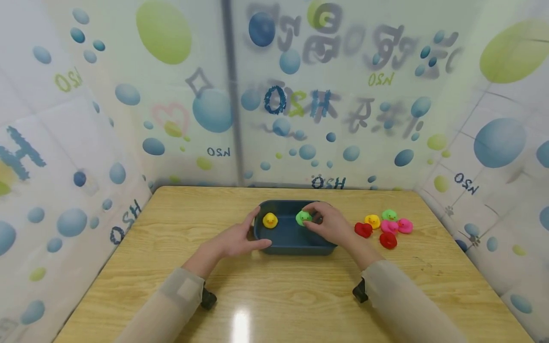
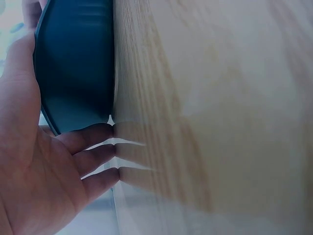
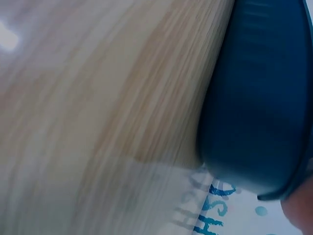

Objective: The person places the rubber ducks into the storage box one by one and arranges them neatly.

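Observation:
A dark blue rectangular bin (image 1: pixel 280 239) sits on the table. My left hand (image 1: pixel 235 240) rests against its left end, the thumb lying straight over the front rim and the other fingers extended at the side. In the left wrist view, three fingertips (image 2: pixel 105 175) reach down to the tabletop beside the bin's corner (image 2: pixel 76 63). A yellow rubber duck (image 1: pixel 270 220) stands inside at the left. Over the bin's right half, my right hand (image 1: pixel 329 224) pinches a green rubber duck (image 1: pixel 303 218) between thumb and fingers. In the right wrist view the bin's side (image 3: pixel 257 93) hides that duck.
Right of the bin lies a cluster of rubber ducks: a yellow one (image 1: pixel 372 221), a green one (image 1: pixel 390 216), pink ones (image 1: pixel 405 226) and red ones (image 1: pixel 388 240). The wooden table (image 1: pixel 291 295) meets bubble-printed curtains (image 1: pixel 274 162) at its back and sides.

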Tool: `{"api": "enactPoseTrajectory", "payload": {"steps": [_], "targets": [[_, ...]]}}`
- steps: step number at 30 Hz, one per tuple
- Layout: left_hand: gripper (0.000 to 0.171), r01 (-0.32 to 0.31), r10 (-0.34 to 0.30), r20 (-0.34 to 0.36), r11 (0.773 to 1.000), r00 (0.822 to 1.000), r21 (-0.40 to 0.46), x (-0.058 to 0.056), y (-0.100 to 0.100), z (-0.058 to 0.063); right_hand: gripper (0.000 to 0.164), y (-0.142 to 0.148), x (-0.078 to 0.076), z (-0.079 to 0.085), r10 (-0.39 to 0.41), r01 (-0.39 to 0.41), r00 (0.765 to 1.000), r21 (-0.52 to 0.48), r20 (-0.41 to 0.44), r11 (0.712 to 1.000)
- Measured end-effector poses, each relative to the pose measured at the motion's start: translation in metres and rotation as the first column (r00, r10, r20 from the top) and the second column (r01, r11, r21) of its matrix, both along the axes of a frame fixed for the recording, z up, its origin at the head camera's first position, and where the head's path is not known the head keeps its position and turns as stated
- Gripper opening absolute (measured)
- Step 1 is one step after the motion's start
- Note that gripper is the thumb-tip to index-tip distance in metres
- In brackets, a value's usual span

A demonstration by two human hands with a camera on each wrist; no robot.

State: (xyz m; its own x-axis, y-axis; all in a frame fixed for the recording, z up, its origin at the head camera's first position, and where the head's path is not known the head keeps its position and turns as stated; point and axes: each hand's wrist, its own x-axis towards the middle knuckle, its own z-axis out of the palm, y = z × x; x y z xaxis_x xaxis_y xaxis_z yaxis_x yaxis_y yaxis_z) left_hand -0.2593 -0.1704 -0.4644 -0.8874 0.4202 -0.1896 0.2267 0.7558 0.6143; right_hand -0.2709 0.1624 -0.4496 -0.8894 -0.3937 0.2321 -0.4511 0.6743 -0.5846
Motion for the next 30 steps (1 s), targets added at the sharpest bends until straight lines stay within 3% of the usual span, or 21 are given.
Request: {"api": "enactPoseTrajectory", "payload": {"steps": [6, 15, 30], "targets": [[0.12, 0.003, -0.003, -0.001, 1.0, 1.0, -0.002, -0.001, 0.0, -0.001, 0.034, -0.018, -0.01, 0.001, -0.005, 0.004, 0.996, 0.009, 0.087, 1.0], [0.119, 0.002, -0.002, -0.006, 1.0, 1.0, 0.003, -0.003, -0.001, -0.003, 0.034, -0.043, -0.023, -0.003, -0.03, 0.028, 0.99, 0.017, 0.135, 0.999], [0.119, 0.007, -0.007, 0.003, 1.0, 1.0, 0.012, -0.002, -0.001, -0.001, 0.03, -0.055, -0.027, -0.019, -0.12, 0.115, 0.969, 0.039, 0.217, 0.993]]}}
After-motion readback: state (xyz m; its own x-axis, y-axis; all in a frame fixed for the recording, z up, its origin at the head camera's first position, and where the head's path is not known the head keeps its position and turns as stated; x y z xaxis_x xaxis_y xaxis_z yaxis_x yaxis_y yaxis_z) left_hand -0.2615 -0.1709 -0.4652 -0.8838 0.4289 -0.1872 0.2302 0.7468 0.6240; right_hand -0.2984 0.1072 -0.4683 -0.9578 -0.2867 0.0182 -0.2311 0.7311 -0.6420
